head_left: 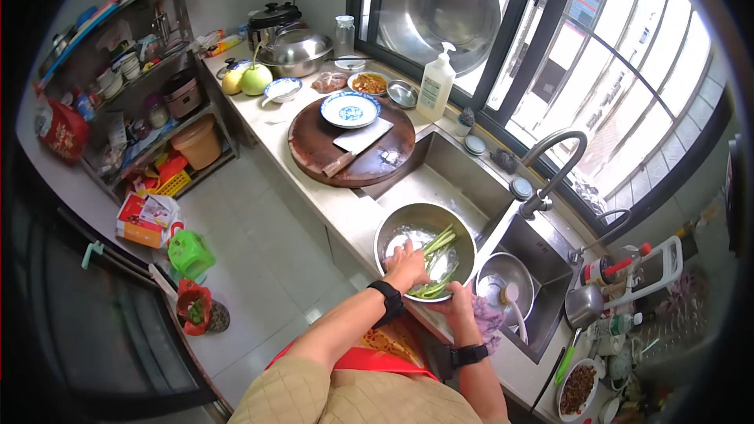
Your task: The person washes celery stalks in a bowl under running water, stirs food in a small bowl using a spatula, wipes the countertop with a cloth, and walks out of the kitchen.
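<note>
Vegetable stalks (441, 242) lie in the mixing bowl (408, 217). From it, the chopping board (312, 138) sits at eleven o'clock, bearing a plate (350, 110) and cleaver (363, 137); the pump bottle (436, 93) stands at twelve, the faucet (537, 203) at two, a basin (495, 273) inside the sink (550, 290) at four, the shelving rack (116, 9) at ten.

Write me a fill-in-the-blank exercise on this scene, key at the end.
The left hand is ____ the metal bowl; the right hand holds its rim.
The stalks in the bowl are coloured ____.
The cleaver lies on a chopping board of ____ shape.
The plate on that board is white and ____.
Missing words: inside; green; round; blue.
</note>
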Motion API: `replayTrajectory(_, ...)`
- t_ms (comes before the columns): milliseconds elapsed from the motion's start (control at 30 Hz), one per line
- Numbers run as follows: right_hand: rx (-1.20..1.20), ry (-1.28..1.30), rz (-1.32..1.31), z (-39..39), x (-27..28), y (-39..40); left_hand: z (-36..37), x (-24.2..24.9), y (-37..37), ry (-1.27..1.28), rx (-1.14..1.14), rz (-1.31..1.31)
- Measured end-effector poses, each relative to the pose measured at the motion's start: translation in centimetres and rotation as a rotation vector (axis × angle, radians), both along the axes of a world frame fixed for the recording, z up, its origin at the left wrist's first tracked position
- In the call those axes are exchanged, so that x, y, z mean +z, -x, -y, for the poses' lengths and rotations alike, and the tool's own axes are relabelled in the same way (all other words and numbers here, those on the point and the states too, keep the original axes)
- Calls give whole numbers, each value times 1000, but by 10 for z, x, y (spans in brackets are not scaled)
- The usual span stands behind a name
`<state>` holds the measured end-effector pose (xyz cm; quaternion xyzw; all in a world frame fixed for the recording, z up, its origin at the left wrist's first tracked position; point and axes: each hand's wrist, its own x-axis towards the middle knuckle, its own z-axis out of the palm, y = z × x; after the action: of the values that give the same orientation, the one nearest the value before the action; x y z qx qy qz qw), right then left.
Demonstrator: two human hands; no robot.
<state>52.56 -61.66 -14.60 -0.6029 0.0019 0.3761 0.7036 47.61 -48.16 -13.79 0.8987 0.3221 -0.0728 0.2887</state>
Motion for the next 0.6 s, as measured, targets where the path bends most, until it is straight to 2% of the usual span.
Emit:
replayTrajectory(167, -140, -91, 17, -7, 10, 0, -3, 1, -13, 52, -37, -26)
replayTrajectory(300, -140, -27, 117, -10, 28, -22, -1, 2, -43, 285, -113, 65)
replayTrajectory(333, -175, -26, 231, -14, 34, -26, 1, 4, -51, 371, -101, 96)
replayTrajectory(367, -190, -21, 239, -18, 40, -30, 4, 6, -61, 456, -90, 125)
replayTrajectory(400, -191, 129, 398, -24, 57, -30, 8, -12, -75, 556, -103, 301)
replayTrajectory(433, -193, 282, 553, -27, 67, -32, 14, -30, -91, 563, -122, 303)
replayTrajectory(500, -162, 568, 1043, -31, 59, -48, 21, -26, -101, 1327, -17, 746)
replayTrajectory(567, -134, 741, 1313, -46, 77, -44, 22, -6, -105, 1474, -61, 898)
replayTrajectory(600, -81, 808, 1163, -53, 92, -38, 20, -2, -107, 1584, -16, 911)
